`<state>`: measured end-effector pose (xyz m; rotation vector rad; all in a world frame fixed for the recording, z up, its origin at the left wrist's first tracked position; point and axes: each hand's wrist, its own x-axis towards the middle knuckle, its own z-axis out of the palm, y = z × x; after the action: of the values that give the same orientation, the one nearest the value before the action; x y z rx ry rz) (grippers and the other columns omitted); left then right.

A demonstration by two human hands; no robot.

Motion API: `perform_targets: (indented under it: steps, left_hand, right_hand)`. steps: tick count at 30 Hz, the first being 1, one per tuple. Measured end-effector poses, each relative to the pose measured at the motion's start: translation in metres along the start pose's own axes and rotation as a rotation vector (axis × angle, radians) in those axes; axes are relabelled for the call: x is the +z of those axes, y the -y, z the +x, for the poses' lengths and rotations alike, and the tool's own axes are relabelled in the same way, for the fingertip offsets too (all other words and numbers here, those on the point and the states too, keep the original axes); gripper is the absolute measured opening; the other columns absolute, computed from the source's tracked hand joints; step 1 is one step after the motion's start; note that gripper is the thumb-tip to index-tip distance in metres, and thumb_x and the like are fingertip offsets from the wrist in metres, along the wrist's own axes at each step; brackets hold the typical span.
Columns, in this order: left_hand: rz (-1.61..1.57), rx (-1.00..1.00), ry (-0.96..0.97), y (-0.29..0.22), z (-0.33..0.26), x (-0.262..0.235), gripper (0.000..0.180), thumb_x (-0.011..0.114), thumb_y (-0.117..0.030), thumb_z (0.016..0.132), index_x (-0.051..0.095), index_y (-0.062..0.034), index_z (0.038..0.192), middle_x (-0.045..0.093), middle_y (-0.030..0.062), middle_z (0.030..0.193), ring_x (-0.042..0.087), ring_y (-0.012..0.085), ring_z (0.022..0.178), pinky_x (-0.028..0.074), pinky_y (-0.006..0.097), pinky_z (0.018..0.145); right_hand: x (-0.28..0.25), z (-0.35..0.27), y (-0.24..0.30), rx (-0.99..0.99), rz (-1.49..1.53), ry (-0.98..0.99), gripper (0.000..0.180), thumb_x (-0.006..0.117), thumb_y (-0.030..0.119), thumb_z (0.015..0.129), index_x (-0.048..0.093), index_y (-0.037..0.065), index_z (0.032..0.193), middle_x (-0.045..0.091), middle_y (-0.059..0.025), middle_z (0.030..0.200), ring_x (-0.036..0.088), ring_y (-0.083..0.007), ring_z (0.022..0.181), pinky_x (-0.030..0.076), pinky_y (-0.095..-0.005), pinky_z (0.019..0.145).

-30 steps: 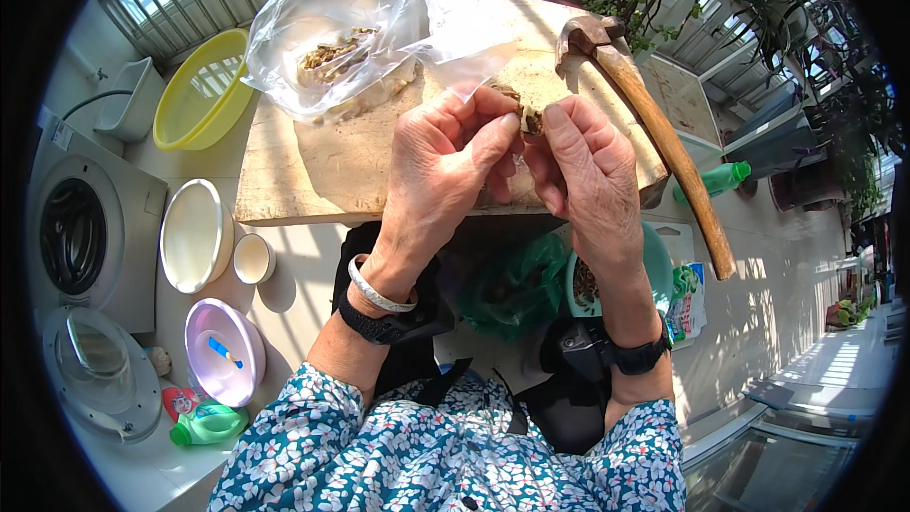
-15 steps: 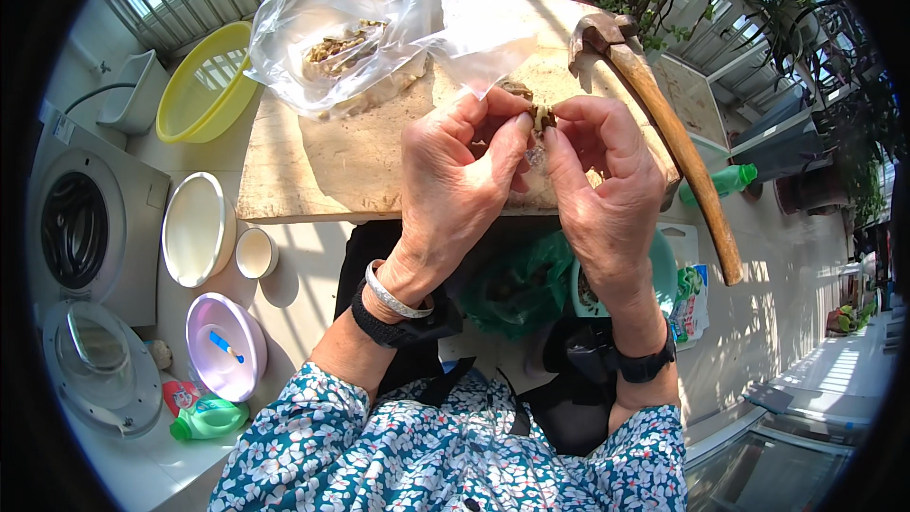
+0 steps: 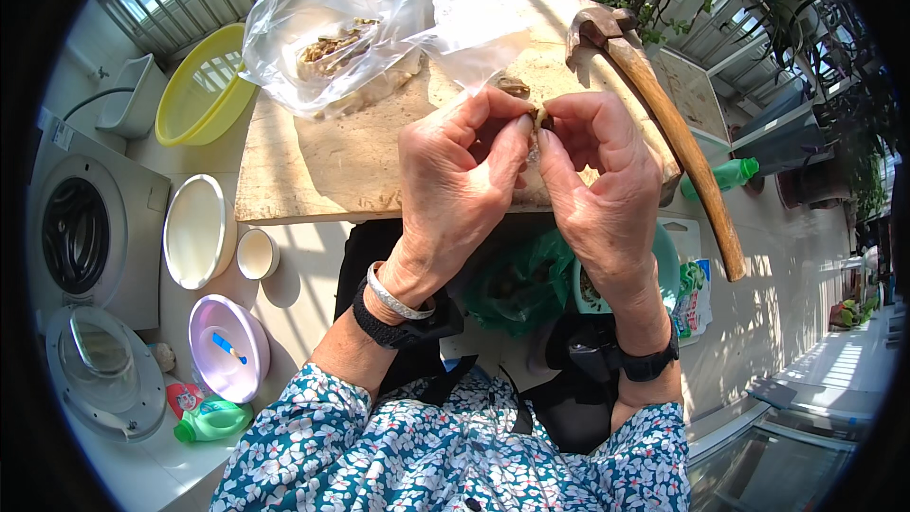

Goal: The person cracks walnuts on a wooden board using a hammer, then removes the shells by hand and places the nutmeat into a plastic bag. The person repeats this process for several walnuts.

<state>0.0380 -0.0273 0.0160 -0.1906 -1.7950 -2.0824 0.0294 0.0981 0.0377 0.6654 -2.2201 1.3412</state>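
A small piece of cracked nut point(image 3: 541, 120), dark brown with a pale part, is pinched between my two hands above the wooden board. My left hand point(image 3: 460, 169) grips it with thumb and fingertips from one side. My right hand point(image 3: 607, 175) does the same from the other, so the fingertips nearly meet. Just beyond them, another brown nut piece point(image 3: 513, 87) lies on the board point(image 3: 318, 166). A clear plastic bag point(image 3: 275, 52) with brownish nut pieces point(image 3: 339, 45) rests at the board's far left. The fingers partly hide the held piece.
A wooden-handled hammer point(image 3: 668, 118) lies along the board's right side, its handle overhanging the edge. Below the board are a green plastic bag point(image 3: 517, 289) and a teal basin point(image 3: 667, 270). Basins, a white cup point(image 3: 257, 254) and a washing machine point(image 3: 95, 218) stand left.
My fingertips have drawn closer together round the nut piece, so less of it shows. The nut piece beyond them is more exposed. The view has shifted slightly.
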Motion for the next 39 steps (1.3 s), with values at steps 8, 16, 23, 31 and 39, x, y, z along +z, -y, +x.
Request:
perform_targets:
  steps: [8, 16, 23, 31, 39]
  left_hand:
    - [-0.078, -0.053, 0.025, -0.002, -0.001, -0.001, 0.004, 0.061, 0.0, 0.087, 0.063, 0.0029, 0.087, 0.061, -0.0004, 0.067, 0.056, 0.0034, 0.058, 0.045, 0.019, 0.052]
    - [-0.04, -0.04, 0.028, 0.001, 0.0, -0.002, 0.003, 0.062, 0.001, 0.086, 0.064, 0.0029, 0.086, 0.061, -0.0003, 0.066, 0.054, 0.0027, 0.059, 0.044, 0.019, 0.053]
    - [0.052, 0.029, 0.003, 0.006, -0.001, 0.0, 0.002, 0.063, 0.002, 0.084, 0.064, 0.0027, 0.085, 0.06, -0.0004, 0.065, 0.053, 0.0027, 0.061, 0.044, 0.02, 0.054]
    - [-0.074, -0.053, 0.047, -0.001, 0.0, -0.003, 0.005, 0.061, -0.001, 0.088, 0.063, 0.0034, 0.088, 0.062, 0.0012, 0.069, 0.056, 0.0039, 0.06, 0.046, 0.019, 0.053]
    - [-0.189, -0.192, 0.073, -0.01, 0.003, -0.01, 0.009, 0.06, -0.004, 0.091, 0.061, 0.0044, 0.092, 0.063, 0.004, 0.072, 0.059, 0.0073, 0.059, 0.049, 0.021, 0.052]
  right_hand:
    - [-0.002, 0.0, 0.0, 0.035, 0.084, 0.013, 0.013, 0.065, -0.003, 0.085, 0.058, 0.002, 0.095, 0.065, -0.0065, 0.074, 0.067, -0.0123, 0.067, 0.053, -0.0258, 0.059]
    - [-0.003, 0.0, 0.001, 0.032, 0.046, 0.018, 0.011, 0.065, -0.002, 0.085, 0.058, 0.003, 0.093, 0.063, -0.007, 0.071, 0.065, -0.0125, 0.063, 0.052, -0.0263, 0.057]
    - [-0.003, -0.001, 0.0, 0.094, 0.031, 0.05, 0.015, 0.063, -0.006, 0.085, 0.058, 0.002, 0.097, 0.06, 0.0017, 0.083, 0.06, -0.0031, 0.072, 0.049, -0.0181, 0.064]
    - [-0.002, 0.0, -0.001, 0.159, 0.19, 0.058, 0.017, 0.061, -0.007, 0.087, 0.058, 0.002, 0.101, 0.061, 0.0011, 0.085, 0.059, -0.003, 0.073, 0.049, -0.0175, 0.066]
    - [-0.011, 0.005, 0.005, 0.466, 0.5, 0.185, 0.011, 0.056, 0.0, 0.092, 0.058, 0.0, 0.103, 0.062, 0.0, 0.083, 0.055, -0.0021, 0.066, 0.044, -0.0156, 0.056]
